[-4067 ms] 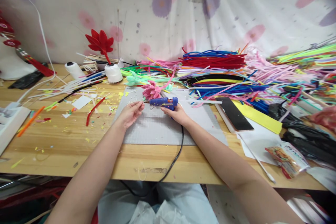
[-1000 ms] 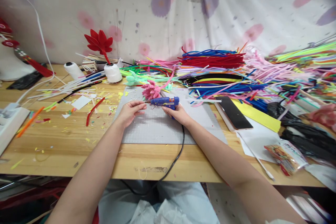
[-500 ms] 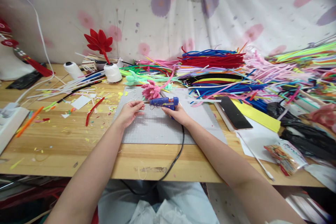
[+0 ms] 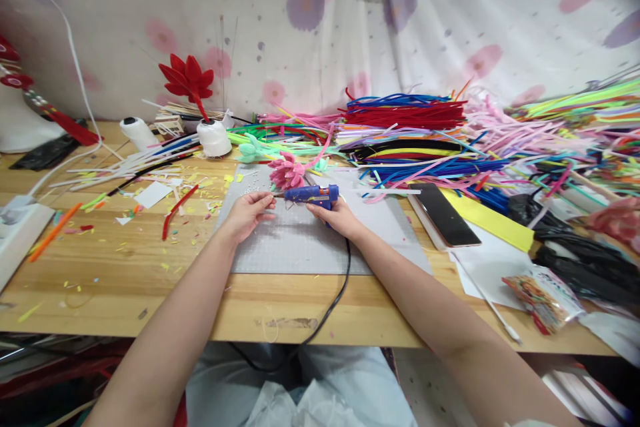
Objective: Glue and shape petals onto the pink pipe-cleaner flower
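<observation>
Right hand (image 4: 340,215) grasps glue gun (image 4: 313,195); left hand (image 4: 250,213) pinches near glue gun's tip, contents unclear. Behind glue gun: pink flower (image 4: 287,172) already petalled, white bits (image 4: 254,181) loose.

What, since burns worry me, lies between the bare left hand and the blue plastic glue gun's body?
The head view shows its narrow nozzle; contact with the left hand is unclear.

a white power strip (image 4: 23,240) lies at the left edge of the worktop (image 4: 113,293). near the back edge, a red flower (image 4: 187,79) stands upright in a white spool (image 4: 214,140). toward the right edge, a dark phone (image 4: 447,215) lies beside a yellow strip (image 4: 490,220); a snack packet (image 4: 540,297) rests near the front right corner. a flower-patterned curtain (image 4: 345,27) hangs behind the back edge.
</observation>
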`<state>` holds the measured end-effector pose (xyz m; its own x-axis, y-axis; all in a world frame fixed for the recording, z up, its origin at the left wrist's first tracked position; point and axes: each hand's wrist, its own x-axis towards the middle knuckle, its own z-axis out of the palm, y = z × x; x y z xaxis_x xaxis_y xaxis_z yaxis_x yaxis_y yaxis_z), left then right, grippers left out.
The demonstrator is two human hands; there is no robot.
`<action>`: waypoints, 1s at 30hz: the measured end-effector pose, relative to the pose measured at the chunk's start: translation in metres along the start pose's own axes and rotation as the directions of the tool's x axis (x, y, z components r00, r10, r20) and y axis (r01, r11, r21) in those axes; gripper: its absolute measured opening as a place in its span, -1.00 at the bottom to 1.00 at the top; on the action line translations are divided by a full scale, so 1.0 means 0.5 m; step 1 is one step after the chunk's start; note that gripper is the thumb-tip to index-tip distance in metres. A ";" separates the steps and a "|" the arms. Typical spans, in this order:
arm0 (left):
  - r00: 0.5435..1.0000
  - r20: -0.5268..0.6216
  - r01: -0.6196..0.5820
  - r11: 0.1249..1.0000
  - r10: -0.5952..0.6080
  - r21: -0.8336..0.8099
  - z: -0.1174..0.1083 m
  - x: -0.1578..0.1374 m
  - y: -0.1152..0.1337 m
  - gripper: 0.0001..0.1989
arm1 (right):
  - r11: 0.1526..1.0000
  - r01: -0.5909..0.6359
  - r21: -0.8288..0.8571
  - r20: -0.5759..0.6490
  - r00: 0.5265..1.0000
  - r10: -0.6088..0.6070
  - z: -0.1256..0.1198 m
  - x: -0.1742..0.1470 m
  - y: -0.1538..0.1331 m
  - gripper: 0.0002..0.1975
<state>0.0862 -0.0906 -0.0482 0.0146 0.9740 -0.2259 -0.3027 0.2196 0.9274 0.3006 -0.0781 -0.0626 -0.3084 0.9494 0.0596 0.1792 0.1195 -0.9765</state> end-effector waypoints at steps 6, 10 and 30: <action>1.000 0.017 -0.012 1.000 0.012 0.001 -0.002 0.001 -0.002 -0.85 | 1.000 0.002 -0.012 0.006 1.000 -0.002 -0.001 0.000 -0.002 -0.64; 1.000 0.012 -0.010 1.000 0.010 -0.001 -0.001 0.001 -0.001 -0.86 | 1.000 0.007 -0.012 0.013 1.000 -0.007 -0.001 -0.001 -0.006 -0.63; 1.000 -0.027 -0.008 1.000 0.008 -0.012 0.001 0.003 -0.001 -0.83 | 1.000 -0.022 -0.009 0.008 1.000 0.023 0.001 0.001 -0.003 -0.63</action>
<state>0.0867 -0.0891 -0.0488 -0.0131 0.9739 -0.2267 -0.3145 0.2112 0.9255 0.2997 -0.0778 -0.0611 -0.3122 0.9493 0.0359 0.1941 0.1007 -0.9758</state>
